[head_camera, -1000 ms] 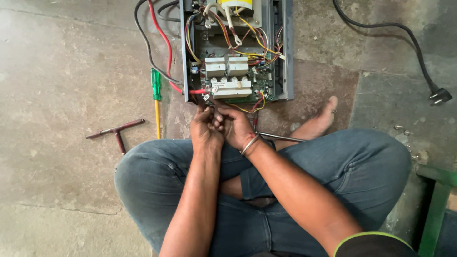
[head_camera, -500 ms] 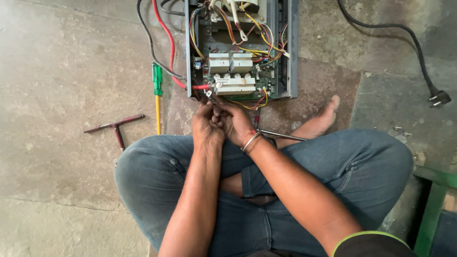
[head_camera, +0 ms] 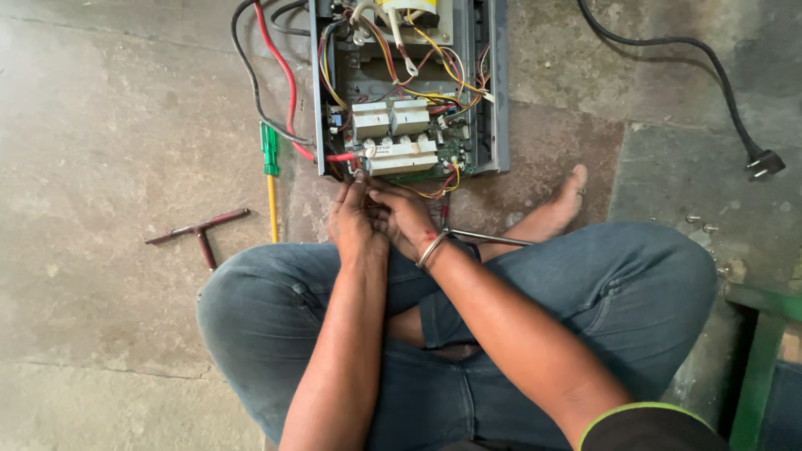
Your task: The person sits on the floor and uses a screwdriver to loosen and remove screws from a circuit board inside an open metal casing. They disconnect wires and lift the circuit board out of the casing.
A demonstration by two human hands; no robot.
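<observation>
The red wire (head_camera: 341, 156) you are working on comes out at the lower left corner of the open grey case (head_camera: 498, 92), which lies on the concrete floor (head_camera: 109, 108) just ahead of your crossed legs. Your left hand (head_camera: 355, 219) and right hand (head_camera: 407, 219) are pressed together at that corner, fingertips pinched around the wire end; exactly what they clamp is hidden. Keep your wrists low and steady on your knees, and hold the wire close to its tip so it does not bend into the circuit board (head_camera: 447, 154) beside it. The green-handled screwdriver (head_camera: 270, 179) lies just left of the case, the T-shaped wrench (head_camera: 199, 234) farther left.
</observation>
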